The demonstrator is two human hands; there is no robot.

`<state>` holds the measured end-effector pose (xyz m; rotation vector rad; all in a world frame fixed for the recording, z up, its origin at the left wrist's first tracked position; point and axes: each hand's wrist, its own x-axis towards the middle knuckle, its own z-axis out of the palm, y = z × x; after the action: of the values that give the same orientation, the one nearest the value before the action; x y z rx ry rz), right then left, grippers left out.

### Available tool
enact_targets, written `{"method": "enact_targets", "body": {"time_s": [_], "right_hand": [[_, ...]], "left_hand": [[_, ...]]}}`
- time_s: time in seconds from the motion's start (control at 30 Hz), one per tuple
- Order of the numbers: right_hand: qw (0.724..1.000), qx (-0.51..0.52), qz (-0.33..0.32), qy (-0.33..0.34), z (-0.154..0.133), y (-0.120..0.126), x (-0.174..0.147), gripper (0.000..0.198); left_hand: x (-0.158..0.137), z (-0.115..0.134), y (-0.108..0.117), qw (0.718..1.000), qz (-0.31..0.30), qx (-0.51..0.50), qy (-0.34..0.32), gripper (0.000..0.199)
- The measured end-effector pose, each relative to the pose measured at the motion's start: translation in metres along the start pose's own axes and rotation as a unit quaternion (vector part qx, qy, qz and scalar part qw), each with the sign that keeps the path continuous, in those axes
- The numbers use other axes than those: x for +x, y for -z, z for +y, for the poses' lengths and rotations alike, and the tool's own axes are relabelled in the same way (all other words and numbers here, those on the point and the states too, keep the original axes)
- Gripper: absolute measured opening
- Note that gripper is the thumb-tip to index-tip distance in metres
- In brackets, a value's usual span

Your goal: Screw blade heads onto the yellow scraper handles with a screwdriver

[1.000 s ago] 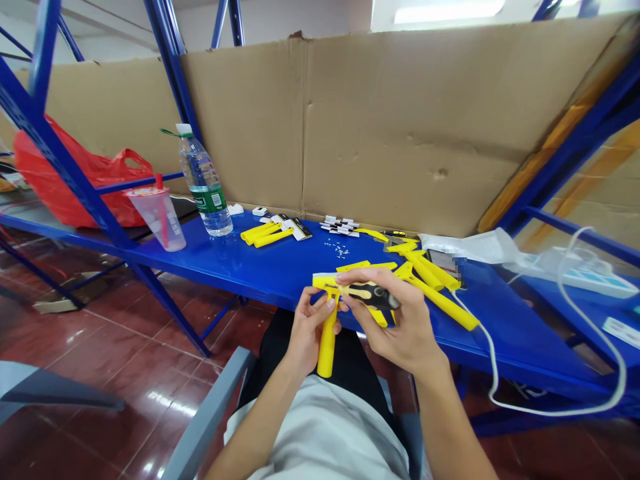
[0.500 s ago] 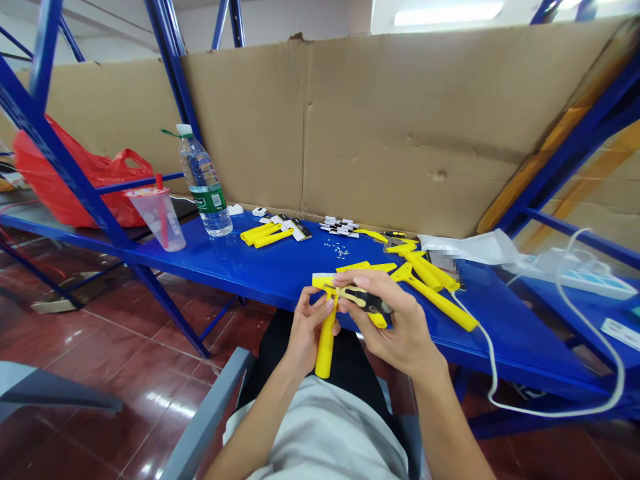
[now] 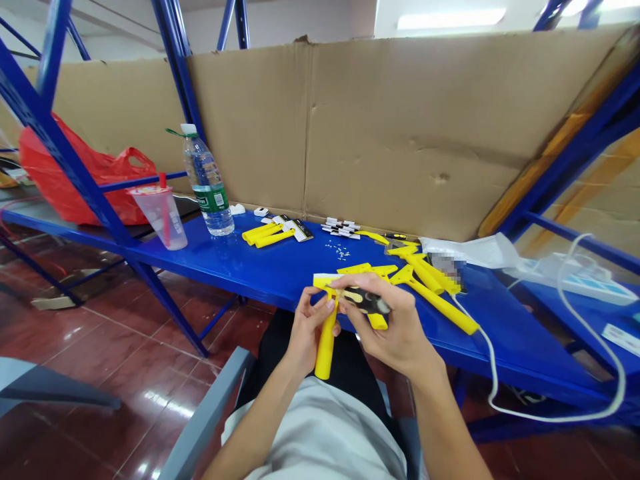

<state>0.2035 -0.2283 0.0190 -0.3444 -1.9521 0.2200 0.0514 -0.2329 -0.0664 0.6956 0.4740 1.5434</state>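
My left hand [image 3: 307, 327] is closed around a yellow scraper [image 3: 326, 347] just over my lap, its handle pointing down toward me and its head up. A white strip shows along the head's top edge. In my right hand [image 3: 395, 327] is a screwdriver with a black and cream handle [image 3: 367, 301], held sideways. Its tip meets the scraper's head near the neck; the exact contact point is partly covered by fingers. Beyond my hands, several yellow scraper handles [image 3: 440, 303] lie on the blue table [image 3: 240, 267]. Small white bits [image 3: 341, 252], perhaps screws, are scattered there.
Scrapers with black-and-white heads [image 3: 270, 233] lie at the back, beside a stack of black-and-white pieces [image 3: 341, 227]. A water bottle [image 3: 207, 183], a plastic cup [image 3: 161, 217] and a red bag [image 3: 85, 180] stand left. A white cable [image 3: 493, 360] hangs over the right front edge.
The screwdriver handle looks slightly turned in my right hand, its cream patches showing differently. Both hands and the scraper stay almost in place; the view has shifted slightly.
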Motion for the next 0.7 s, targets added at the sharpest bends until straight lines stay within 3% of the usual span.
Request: {"method": "enact_targets", "body": {"time_s": [0.1, 0.3, 0.7], "right_hand": [[0.999, -0.034, -0.013, -0.008, 0.005, 0.000, -0.001, 0.053], [0.997, -0.071, 0.028, 0.023, 0.009, 0.003, 0.002, 0.059], [0.995, -0.079, 0.028, 0.052, 0.012, 0.003, 0.003, 0.049]], "left_hand": [[0.001, 0.000, 0.001, 1.000, -0.003, 0.002, -0.002, 0.056], [0.001, 0.001, 0.001, 1.000, 0.002, 0.003, 0.005, 0.055], [0.001, 0.002, -0.001, 1.000, -0.001, -0.012, 0.004, 0.052]]}}
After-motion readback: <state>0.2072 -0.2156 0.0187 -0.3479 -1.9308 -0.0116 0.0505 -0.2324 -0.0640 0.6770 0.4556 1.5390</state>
